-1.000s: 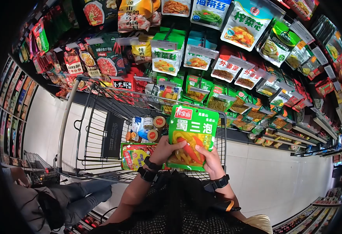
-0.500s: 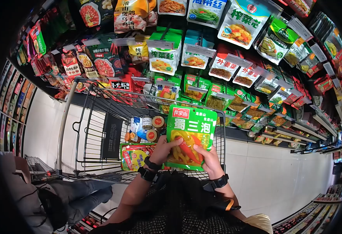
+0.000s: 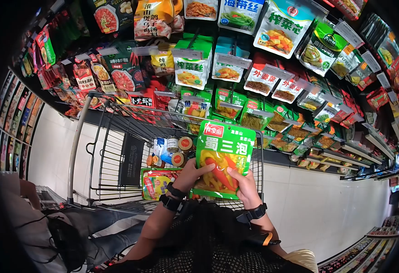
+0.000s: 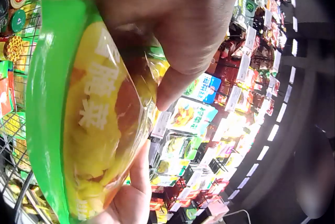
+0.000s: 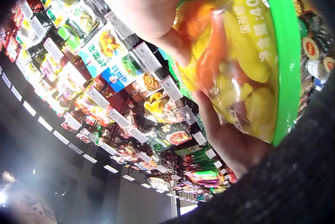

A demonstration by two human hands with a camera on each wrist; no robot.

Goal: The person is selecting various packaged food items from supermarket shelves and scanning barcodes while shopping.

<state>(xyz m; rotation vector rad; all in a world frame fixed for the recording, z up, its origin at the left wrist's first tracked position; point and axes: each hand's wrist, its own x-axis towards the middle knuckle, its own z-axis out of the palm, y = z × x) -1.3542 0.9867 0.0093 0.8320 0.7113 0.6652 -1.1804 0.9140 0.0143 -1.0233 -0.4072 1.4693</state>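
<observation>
Green pouch (image 3: 222, 159) sits between the left hand (image 3: 194, 174) and the right hand (image 3: 246, 185), 1 clamped on each lower side and neither nearer, its long axis pointing forward, overlapping the cart (image 3: 132, 158) in the head view.

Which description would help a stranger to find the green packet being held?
In the head view, find the wire cart, then its right end. There, the green packet shows red and yellow contents; unlike the similar packets hanging behind, it is held up.
</observation>
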